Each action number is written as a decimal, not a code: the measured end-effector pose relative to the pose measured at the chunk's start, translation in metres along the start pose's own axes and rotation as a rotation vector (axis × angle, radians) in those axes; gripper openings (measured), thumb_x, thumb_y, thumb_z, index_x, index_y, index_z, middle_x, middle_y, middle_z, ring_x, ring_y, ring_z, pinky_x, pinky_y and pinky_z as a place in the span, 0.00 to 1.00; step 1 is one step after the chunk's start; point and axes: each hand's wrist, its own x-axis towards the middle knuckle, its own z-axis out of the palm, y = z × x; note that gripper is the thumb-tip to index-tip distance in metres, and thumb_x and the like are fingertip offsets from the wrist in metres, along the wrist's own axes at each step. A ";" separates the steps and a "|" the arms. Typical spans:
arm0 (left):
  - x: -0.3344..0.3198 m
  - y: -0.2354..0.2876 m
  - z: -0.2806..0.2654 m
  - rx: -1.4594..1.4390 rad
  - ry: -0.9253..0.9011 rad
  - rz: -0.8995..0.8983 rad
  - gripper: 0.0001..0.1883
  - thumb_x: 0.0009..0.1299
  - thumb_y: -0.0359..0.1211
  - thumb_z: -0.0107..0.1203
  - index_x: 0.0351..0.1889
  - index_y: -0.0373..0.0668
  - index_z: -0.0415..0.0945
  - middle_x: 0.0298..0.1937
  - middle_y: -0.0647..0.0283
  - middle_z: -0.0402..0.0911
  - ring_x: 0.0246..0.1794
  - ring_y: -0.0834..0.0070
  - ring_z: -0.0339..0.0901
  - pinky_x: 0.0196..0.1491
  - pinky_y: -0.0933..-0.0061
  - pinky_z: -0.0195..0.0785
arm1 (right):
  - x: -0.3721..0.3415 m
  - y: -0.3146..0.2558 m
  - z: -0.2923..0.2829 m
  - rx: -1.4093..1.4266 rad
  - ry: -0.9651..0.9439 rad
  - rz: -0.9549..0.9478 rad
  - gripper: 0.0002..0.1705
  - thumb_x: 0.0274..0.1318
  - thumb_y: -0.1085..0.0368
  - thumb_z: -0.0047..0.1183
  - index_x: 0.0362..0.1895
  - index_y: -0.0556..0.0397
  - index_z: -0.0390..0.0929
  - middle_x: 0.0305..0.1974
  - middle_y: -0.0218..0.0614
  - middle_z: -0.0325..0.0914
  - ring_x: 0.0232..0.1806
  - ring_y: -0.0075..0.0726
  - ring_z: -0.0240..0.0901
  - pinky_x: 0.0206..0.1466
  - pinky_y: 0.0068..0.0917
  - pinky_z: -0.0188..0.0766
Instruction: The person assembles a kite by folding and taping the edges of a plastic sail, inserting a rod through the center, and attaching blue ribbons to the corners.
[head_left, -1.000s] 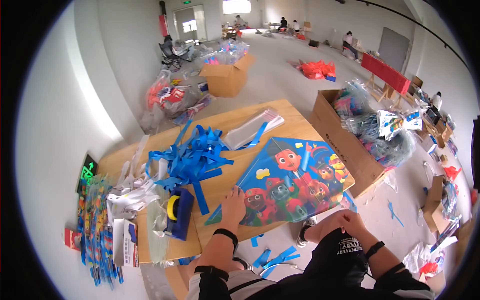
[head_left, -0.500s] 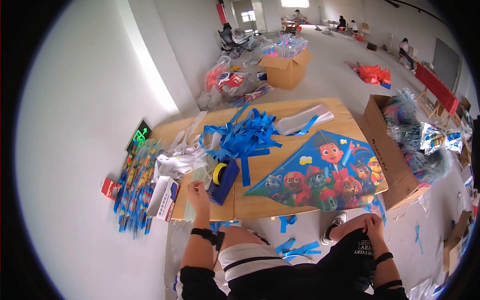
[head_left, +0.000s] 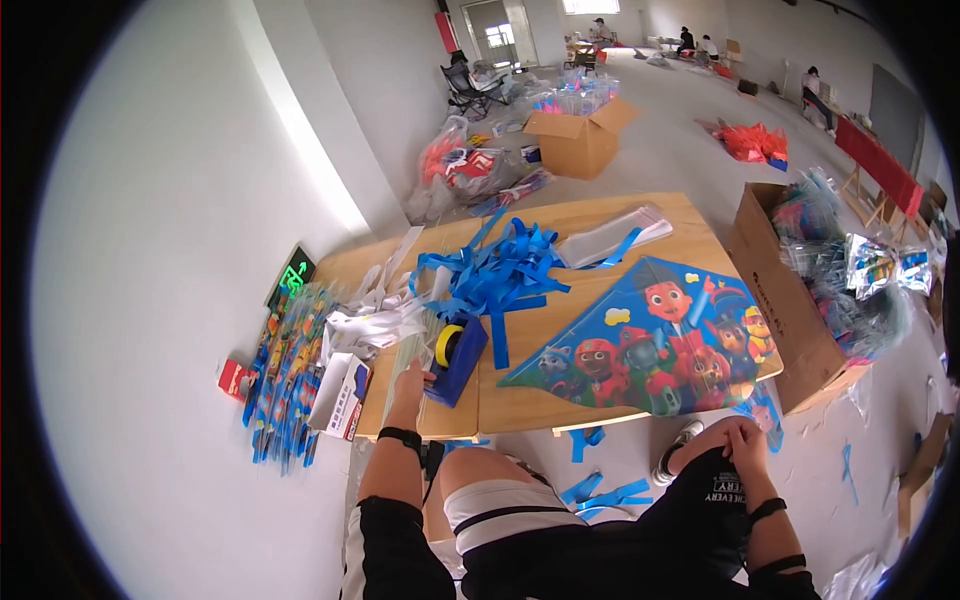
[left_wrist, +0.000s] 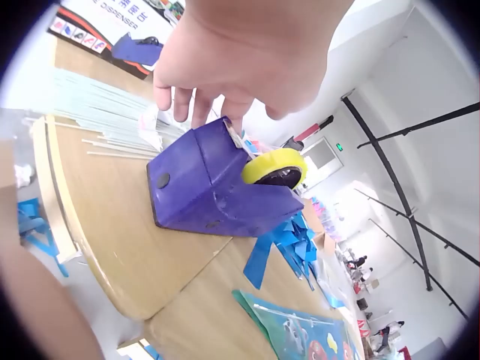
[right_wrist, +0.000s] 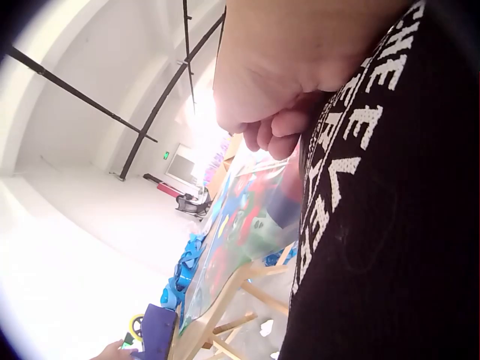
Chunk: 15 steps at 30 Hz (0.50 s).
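Observation:
My left hand (head_left: 410, 385) is over the thin pale sticks (head_left: 400, 352) beside the blue tape dispenser (head_left: 458, 372) with its yellow roll. In the left wrist view, the fingers of the left hand (left_wrist: 244, 64) hang down, slightly bent, behind the dispenser (left_wrist: 217, 180); whether they touch the sticks (left_wrist: 105, 112) cannot be told. My right hand (head_left: 745, 445) rests on the thigh in black shorts, its fingers loosely curled and holding nothing; the right wrist view shows this hand (right_wrist: 289, 82) against the shorts. A printed triangular kite (head_left: 650, 350) lies flat on the table.
Blue ribbons (head_left: 500, 268), white strips (head_left: 375, 325) and clear plastic sleeves (head_left: 625, 235) lie on the table (head_left: 530, 400). A white box (head_left: 341, 396) and bundled printed packs (head_left: 290, 375) are at the left. A carton (head_left: 790, 320) of plastic packs stands right of the table.
My left hand has left the kite's left corner and moved left to the sticks beside the tape dispenser. The head view has swung left. My right hand stays on the thigh.

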 end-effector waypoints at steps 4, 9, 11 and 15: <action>-0.017 0.024 0.000 -0.147 0.063 -0.042 0.34 0.78 0.57 0.43 0.32 0.37 0.89 0.37 0.56 0.89 0.43 0.63 0.81 0.53 0.63 0.70 | -0.002 -0.005 0.003 0.016 -0.012 0.012 0.11 0.70 0.67 0.53 0.34 0.58 0.82 0.21 0.29 0.77 0.17 0.21 0.73 0.18 0.21 0.65; -0.037 0.056 -0.018 -0.152 0.134 -0.044 0.28 0.74 0.53 0.53 0.36 0.36 0.89 0.40 0.56 0.88 0.45 0.65 0.80 0.51 0.66 0.69 | 0.000 -0.011 0.006 0.001 -0.024 0.010 0.11 0.70 0.66 0.53 0.34 0.58 0.83 0.21 0.30 0.77 0.17 0.21 0.74 0.19 0.21 0.65; -0.037 0.045 -0.032 -0.134 -0.007 0.026 0.24 0.70 0.50 0.61 0.41 0.35 0.88 0.43 0.56 0.88 0.46 0.66 0.80 0.49 0.66 0.69 | 0.003 -0.009 0.008 0.007 -0.033 0.008 0.12 0.71 0.66 0.53 0.34 0.58 0.83 0.21 0.30 0.77 0.17 0.21 0.73 0.18 0.21 0.65; -0.076 0.039 -0.054 -0.137 -0.062 -0.131 0.24 0.68 0.45 0.66 0.47 0.30 0.86 0.44 0.55 0.87 0.46 0.70 0.81 0.52 0.65 0.70 | 0.005 -0.005 0.009 0.030 -0.035 0.016 0.12 0.71 0.65 0.54 0.34 0.58 0.83 0.21 0.30 0.77 0.17 0.21 0.73 0.18 0.21 0.65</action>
